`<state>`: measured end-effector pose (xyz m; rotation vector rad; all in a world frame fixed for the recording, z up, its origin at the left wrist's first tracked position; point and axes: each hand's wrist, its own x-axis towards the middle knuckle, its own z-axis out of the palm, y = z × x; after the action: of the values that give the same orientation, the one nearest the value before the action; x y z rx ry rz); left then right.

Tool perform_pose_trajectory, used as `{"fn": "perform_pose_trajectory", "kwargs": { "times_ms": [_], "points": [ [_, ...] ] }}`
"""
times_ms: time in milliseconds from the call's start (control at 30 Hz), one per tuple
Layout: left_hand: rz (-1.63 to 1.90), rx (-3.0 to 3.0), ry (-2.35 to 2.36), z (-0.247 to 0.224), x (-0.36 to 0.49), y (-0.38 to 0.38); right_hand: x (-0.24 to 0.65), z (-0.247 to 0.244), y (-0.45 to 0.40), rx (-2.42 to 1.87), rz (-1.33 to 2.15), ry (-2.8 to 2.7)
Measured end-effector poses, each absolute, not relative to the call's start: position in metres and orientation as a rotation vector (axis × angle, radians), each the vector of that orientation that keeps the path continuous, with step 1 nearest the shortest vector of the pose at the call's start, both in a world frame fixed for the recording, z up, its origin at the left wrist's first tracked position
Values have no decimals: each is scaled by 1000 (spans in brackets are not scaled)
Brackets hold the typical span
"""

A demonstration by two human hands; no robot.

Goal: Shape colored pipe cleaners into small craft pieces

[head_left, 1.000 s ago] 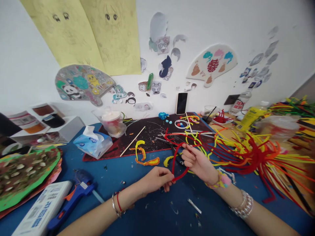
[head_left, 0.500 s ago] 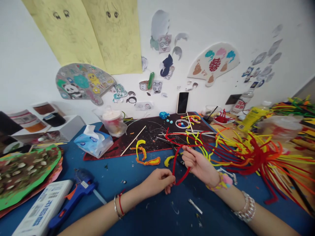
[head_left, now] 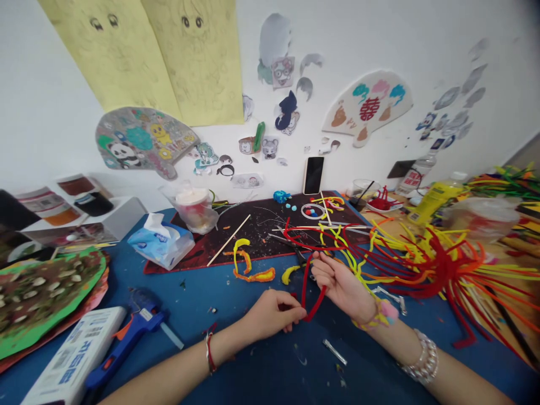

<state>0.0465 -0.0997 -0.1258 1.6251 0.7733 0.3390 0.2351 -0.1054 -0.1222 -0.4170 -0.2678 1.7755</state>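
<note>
A red pipe cleaner (head_left: 307, 284) is bent into a narrow loop between my two hands, above the blue tabletop. My left hand (head_left: 276, 311) pinches its lower bend between thumb and fingers. Higher up and to the right, my right hand (head_left: 335, 281) has its fingers closed round the other part of the loop. Scissors (head_left: 295, 246) lie just behind my right hand, partly hidden by it. A twisted yellow and orange pipe cleaner piece (head_left: 253, 275) and a short yellow piece (head_left: 290, 274) rest behind my left hand.
Red, yellow and orange pipe cleaners (head_left: 447, 264) spread over the right side. On the left are a blue glue gun (head_left: 126, 337), a white box (head_left: 71, 357) and a tissue pack (head_left: 162, 242). A phone (head_left: 313, 175) leans on the wall. A metal clip (head_left: 335, 351) lies in front.
My left hand has shifted slightly right, and the red loop has become narrower with a sharper bend at the bottom. My right hand has stayed almost in place.
</note>
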Motion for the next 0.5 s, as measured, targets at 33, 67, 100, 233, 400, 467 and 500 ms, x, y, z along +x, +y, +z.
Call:
{"fn": "perform_pose_trajectory", "kwargs": {
  "times_ms": [33,67,100,233,400,467,500],
  "points": [
    [335,1623,767,-126,47,-100,235,-123,-105,-423,1774,-278],
    [331,1616,762,-126,47,-99,235,-124,-105,-429,1771,-290],
    [326,1608,759,-126,47,-99,235,-125,-105,-435,1766,-300],
    [315,1606,754,-125,46,-100,234,-126,-105,-446,1745,-317],
    [288,1640,763,-126,46,-102,230,-123,-106,-474,1707,-350],
    [296,1654,775,-126,47,-103,229,-121,-106,-498,1698,-360],
    [303,1657,782,-127,47,-103,228,-119,-107,-510,1693,-368]
  ]
}}
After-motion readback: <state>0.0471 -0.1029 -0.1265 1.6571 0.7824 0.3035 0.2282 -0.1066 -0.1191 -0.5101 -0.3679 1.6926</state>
